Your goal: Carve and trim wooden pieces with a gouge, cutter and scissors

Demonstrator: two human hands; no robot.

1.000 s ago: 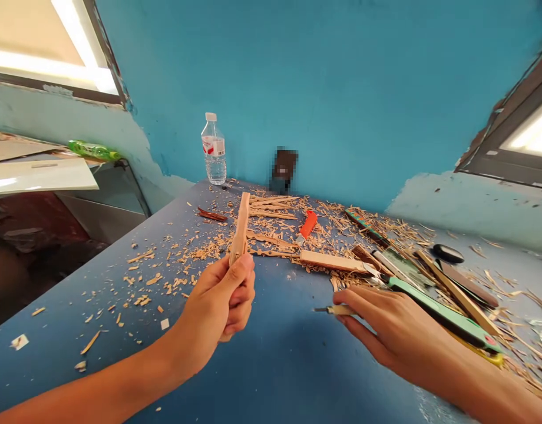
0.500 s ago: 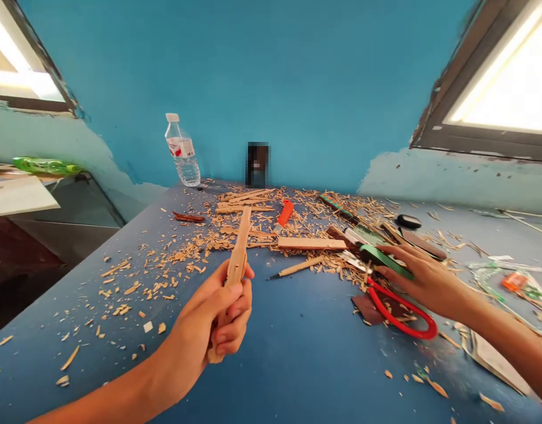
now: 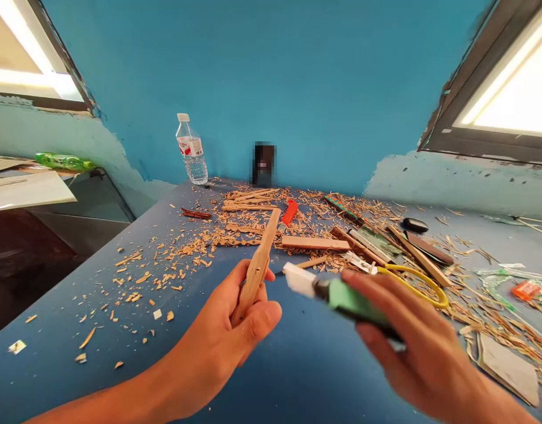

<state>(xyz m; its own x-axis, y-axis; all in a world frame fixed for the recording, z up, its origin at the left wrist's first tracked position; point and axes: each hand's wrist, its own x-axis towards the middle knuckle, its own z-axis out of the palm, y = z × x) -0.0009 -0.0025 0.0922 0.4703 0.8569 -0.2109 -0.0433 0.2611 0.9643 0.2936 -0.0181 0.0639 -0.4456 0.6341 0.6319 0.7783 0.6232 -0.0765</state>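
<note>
My left hand (image 3: 235, 335) grips a carved piece of wood (image 3: 263, 250), its slim end pointing up and away. In my right hand (image 3: 416, 341) is a green-handled knife (image 3: 357, 300), blurred by motion. Its pale front end points left toward the wood, with a gap between them. Under and behind the knife lies a pencil-like wooden stick (image 3: 313, 262), partly covered. A yellow loop handle (image 3: 419, 275) shows just beyond my right hand.
Wood shavings cover much of the blue table (image 3: 174, 318). A water bottle (image 3: 192, 152) stands by the wall. Further in lie a red cutter (image 3: 289, 213), a flat wood strip (image 3: 315, 242), several wooden sticks (image 3: 251, 199) and a black oval object (image 3: 415, 224).
My right hand has lifted the green-handled knife off the pile and brought it left and nearer. A red loop handle seen before no longer shows; a yellow one does. My left thumb has shifted outward.
</note>
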